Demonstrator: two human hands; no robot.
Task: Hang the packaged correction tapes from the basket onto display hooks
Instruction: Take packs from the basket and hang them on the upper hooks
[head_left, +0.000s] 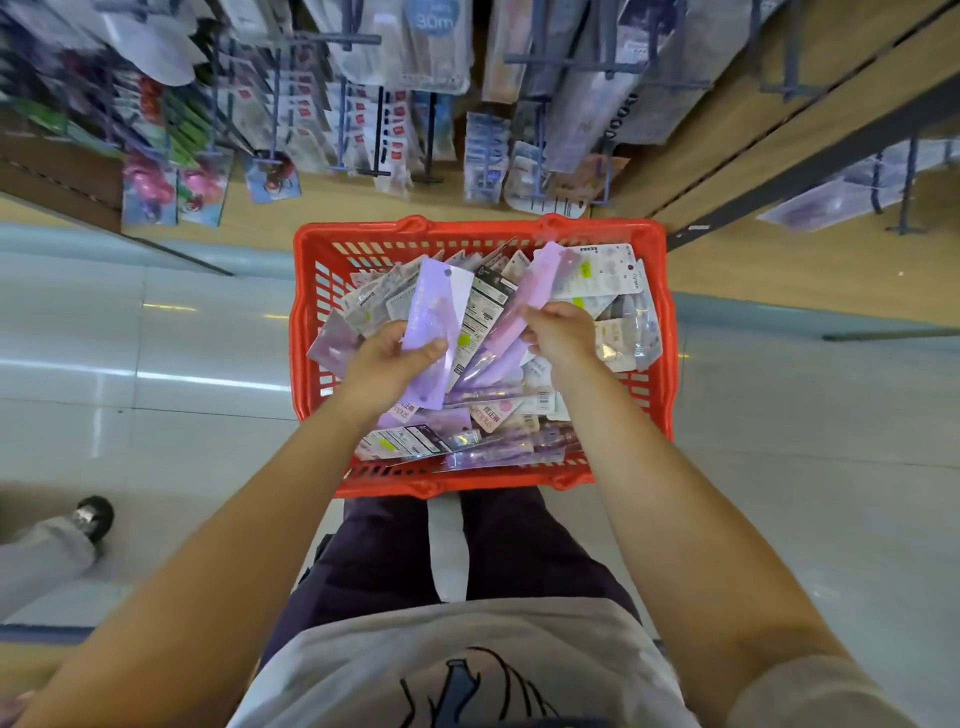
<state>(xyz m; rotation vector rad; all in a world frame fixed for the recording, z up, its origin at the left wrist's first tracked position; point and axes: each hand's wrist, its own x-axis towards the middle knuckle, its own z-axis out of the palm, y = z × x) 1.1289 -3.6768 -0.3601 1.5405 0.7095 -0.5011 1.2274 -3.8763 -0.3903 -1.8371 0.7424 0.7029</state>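
Lilac card is what the left hand (387, 358) holds: its fingers (426, 347) are curled round a purple correction tape pack (434, 322) lifted just above the red basket (306, 291). The right hand (561, 332) pinches a second, pinker pack (535, 296) over the same basket. Beneath both, the basket is heaped nearly to its rim with more packaged tapes (467, 441), so most of the job looks undone. The display hooks (543, 150) beyond the basket's far rim carry other goods; neither held pack is near one yet.
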